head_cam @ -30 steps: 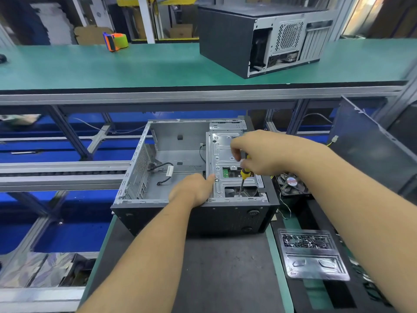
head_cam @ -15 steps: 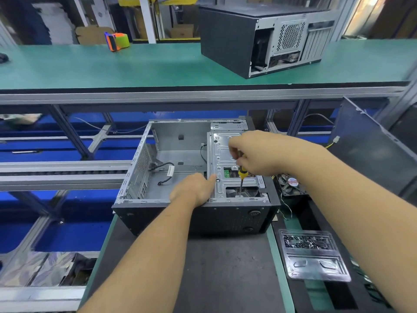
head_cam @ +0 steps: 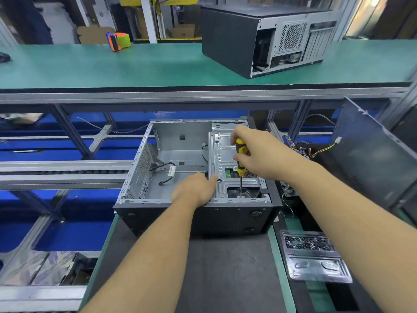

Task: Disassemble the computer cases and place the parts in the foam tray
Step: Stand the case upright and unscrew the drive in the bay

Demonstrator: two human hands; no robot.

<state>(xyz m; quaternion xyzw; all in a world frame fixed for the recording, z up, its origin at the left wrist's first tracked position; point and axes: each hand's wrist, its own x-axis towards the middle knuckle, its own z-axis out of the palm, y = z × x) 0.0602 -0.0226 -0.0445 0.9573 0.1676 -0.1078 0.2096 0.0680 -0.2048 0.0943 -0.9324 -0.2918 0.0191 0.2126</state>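
Head view: fingers (head_cam: 237, 157) grip screwdriver (head_cam: 241, 154).

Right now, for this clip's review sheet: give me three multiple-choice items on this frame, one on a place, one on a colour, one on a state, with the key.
1. Where is the closed case?
A. On the upper green shelf
B. On the floor
C. Inside the foam tray

2. What colour is the screwdriver handle?
A. Blue and white
B. Yellow and black
C. All red

3. What is the right hand doing?
A. Hanging idle
B. Lying flat on the mat
C. Gripping the screwdriver

Key:
1 A, the closed case sits on the green shelf above the open case.
2 B, yellow and black bands show between the fingers.
3 C, the fingers curl round the handle while the shaft points down into the drive cage; the left hand rests at the open case's front edge.
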